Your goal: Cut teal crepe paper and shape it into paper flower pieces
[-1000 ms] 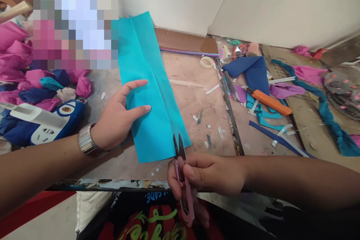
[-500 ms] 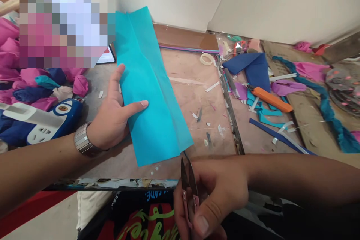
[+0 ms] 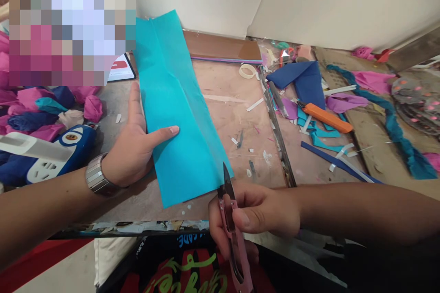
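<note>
A long turquoise paper sheet (image 3: 178,114), creased lengthwise, slants across the middle of the head view. My left hand (image 3: 132,146) holds its left side, thumb on top and index finger stretched along the edge; the other fingers are partly hidden. Near the sheet's lower right corner, my right hand (image 3: 254,215) grips pink-handled thread snips (image 3: 228,219). The blades point up and look nearly together, with one tip over the corner of the sheet. I cannot tell whether the blades have paper between them.
Pink and blue paper bundles (image 3: 37,105) and a blue-white power strip (image 3: 65,151) lie at left, below a phone (image 3: 123,71). To the right are a tape roll (image 3: 248,71), an orange cutter (image 3: 328,118) and coloured scraps (image 3: 302,82). A brown folded stack (image 3: 223,48) lies along the wall.
The snips have moved up to the corner of the turquoise sheet, and their blades have come together from being spread apart. My left hand keeps its hold; the whole view has shifted slightly.
</note>
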